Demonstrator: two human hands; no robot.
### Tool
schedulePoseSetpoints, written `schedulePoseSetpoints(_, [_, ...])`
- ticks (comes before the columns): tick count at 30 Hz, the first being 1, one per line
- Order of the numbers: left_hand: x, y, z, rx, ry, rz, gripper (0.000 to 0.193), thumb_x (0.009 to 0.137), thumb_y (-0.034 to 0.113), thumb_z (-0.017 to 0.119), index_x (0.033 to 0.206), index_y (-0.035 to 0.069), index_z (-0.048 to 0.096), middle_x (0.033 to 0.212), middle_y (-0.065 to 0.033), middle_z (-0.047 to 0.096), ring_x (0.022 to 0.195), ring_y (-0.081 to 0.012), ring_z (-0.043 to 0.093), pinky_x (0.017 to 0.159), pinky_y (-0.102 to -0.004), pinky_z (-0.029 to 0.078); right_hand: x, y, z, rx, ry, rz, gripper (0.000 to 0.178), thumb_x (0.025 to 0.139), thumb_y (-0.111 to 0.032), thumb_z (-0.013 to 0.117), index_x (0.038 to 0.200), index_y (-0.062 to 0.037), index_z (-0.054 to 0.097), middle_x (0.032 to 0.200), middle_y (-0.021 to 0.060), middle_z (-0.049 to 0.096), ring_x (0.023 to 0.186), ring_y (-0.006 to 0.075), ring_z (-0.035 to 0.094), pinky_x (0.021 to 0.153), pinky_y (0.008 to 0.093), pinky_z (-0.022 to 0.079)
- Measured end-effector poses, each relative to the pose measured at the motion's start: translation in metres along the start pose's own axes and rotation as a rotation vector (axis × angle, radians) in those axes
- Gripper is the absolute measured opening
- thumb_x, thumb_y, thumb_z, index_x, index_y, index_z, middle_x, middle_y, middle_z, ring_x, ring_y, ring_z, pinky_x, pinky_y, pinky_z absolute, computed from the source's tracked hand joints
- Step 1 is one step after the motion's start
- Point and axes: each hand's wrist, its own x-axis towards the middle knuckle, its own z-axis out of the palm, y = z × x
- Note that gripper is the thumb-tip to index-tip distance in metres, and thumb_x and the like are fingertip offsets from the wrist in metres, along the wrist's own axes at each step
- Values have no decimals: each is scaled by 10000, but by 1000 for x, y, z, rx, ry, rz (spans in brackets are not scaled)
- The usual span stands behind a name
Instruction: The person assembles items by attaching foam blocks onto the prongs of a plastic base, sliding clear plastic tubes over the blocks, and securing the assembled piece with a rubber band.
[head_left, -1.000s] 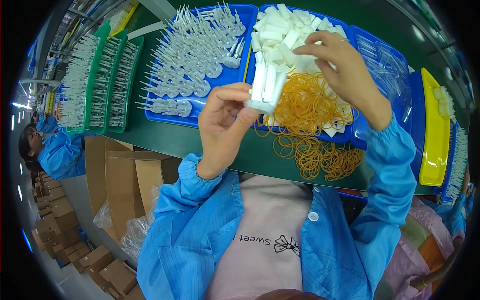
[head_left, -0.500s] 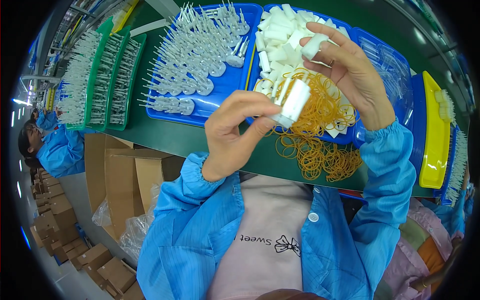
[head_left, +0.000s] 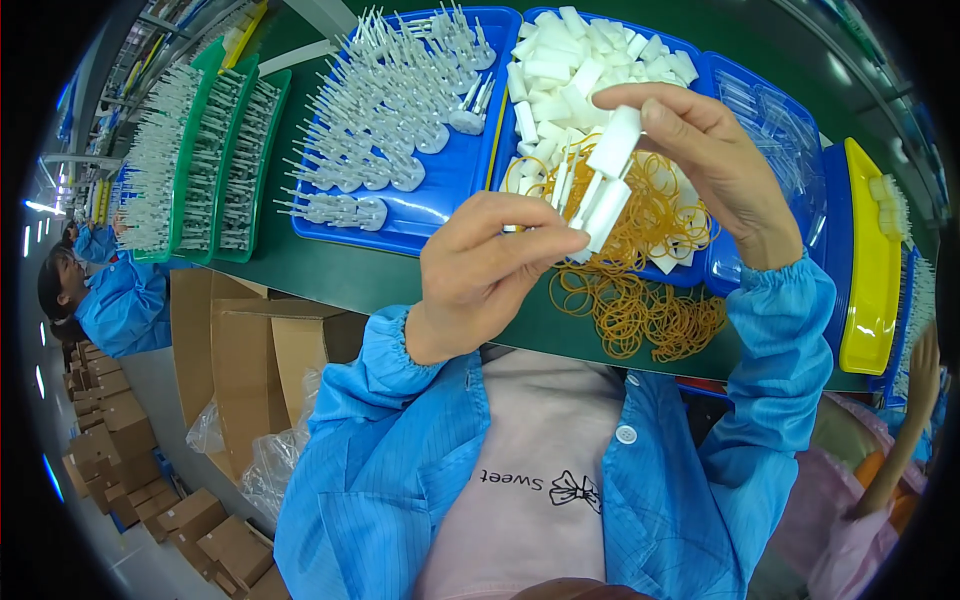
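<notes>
In front of me, my left hand (head_left: 485,265) pinches the base of a small plastic part with several thin upright posts (head_left: 564,182). One white foam piece (head_left: 606,212) sits on that part, along one of its posts. My right hand (head_left: 720,170) grips a second white foam piece (head_left: 615,142) between thumb and fingers. This piece is at the tip of another post, lined up with it; whether the post has entered it I cannot tell. The base is mostly hidden by my left fingers.
Behind my hands, a blue tray (head_left: 425,205) carries rows of similar posted parts. White foam pieces (head_left: 570,70) and orange rubber bands (head_left: 650,320) lie beside it, some bands on the green table (head_left: 380,270). Green trays stand left, a yellow tray (head_left: 868,300) right. Other people sit at both sides.
My right hand has brought its foam piece down and left to the posted part. My left hand has turned the part slightly, so its posts show more clearly.
</notes>
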Motion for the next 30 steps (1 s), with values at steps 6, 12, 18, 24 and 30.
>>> schedulePoseSetpoints(6, [-1, -7, 2, -19, -88, 52, 176, 774, -29, 684, 920, 65, 711, 1026, -109, 564, 885, -193, 570, 751, -283, 475, -12, -1, 11, -84, 133, -57, 266, 885, -218, 616, 1064, -23, 637, 963, 38, 639, 950, 101, 572, 856, 243, 437])
schedulePoseSetpoints(12, [1, -9, 6, -138, 15, 39, 326, 745, -29, 702, 1054, 67, 669, 1115, -119, 497, 879, -181, 562, 727, -277, 477, -23, -7, 23, -80, 81, -30, 214, 870, -181, 626, 1006, -15, 631, 935, 43, 637, 928, 100, 576, 836, 245, 444])
schedulePoseSetpoints(18, [-2, 0, 14, -361, 243, -129, 328, 739, 12, 731, 1055, 30, 646, 1102, -143, 531, 824, -200, 597, 734, -290, 497, -29, -7, 40, -46, 61, -26, 183, 863, -169, 626, 977, -26, 643, 925, 33, 641, 888, 100, 580, 799, 249, 447])
schedulePoseSetpoints(24, [-19, -17, 6, -215, 18, -104, 286, 756, 23, 730, 1021, -8, 628, 965, -104, 610, 837, -192, 638, 735, -285, 511, -7, -7, 14, -392, -7, -108, 184, 844, -173, 644, 973, -42, 650, 928, 42, 645, 901, 136, 598, 816, 279, 447])
schedulePoseSetpoints(30, [-14, -19, 4, -354, 124, -323, 230, 807, -39, 661, 1034, -10, 629, 1038, -97, 582, 876, -137, 596, 758, -243, 509, 41, 35, -31, -1432, 193, -550, 169, 795, -75, 638, 957, -111, 672, 956, 61, 612, 948, 243, 569, 810, 355, 446])
